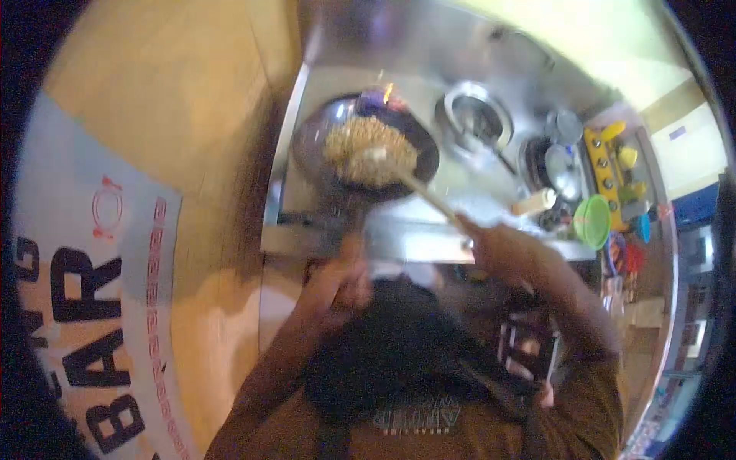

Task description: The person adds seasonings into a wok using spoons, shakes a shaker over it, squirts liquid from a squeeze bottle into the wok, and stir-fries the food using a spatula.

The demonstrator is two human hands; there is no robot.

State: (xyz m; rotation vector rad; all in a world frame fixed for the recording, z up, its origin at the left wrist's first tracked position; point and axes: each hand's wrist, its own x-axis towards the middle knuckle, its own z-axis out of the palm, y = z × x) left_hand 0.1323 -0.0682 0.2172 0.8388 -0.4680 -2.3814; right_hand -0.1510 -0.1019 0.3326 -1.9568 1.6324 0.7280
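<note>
A dark wok [310,153] sits over the stove at the left of the counter, with a flame showing at its far rim. Inside it lies a mound of light brown food [368,142], perhaps rice or noodles; blur hides which. My left hand [349,280] is closed round the wok's handle at the near side. In my right hand [498,249] is a long pale-handled cooking spoon [425,192], its handle slanting up and left into the wok. The spoon's head rests in the food and is partly covered, so its exact shape is unclear.
A round metal ring burner [479,115] with a utensil across it stands right of the wok. Farther right are a metal pan [563,169], a green bowl [592,222] and a yellow rack [602,165]. A printed banner [107,253] hangs at the left.
</note>
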